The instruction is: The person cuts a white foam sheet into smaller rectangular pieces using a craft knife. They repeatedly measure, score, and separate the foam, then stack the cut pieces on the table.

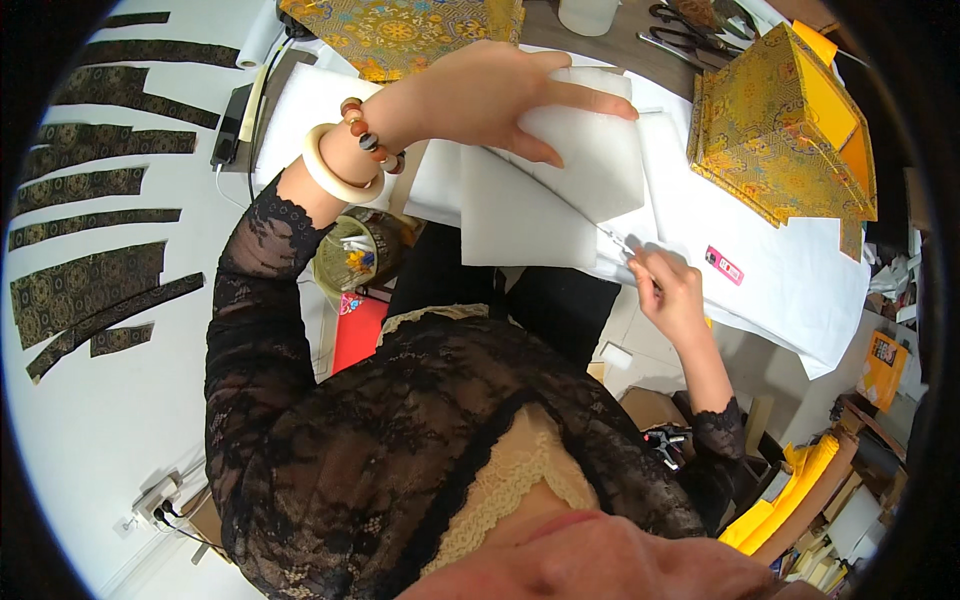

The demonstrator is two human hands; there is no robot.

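Beyond our black lace top, our left hand lies fingers spread over the white foam sheet on the table, best placed clear of the slim silvery tool our right hand pinches.

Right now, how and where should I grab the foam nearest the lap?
Probably pinch the foam piece by its near edge, from the lap side: that edge juts over the dark trousers. Avoid its right end, near the thin tool in the right hand.
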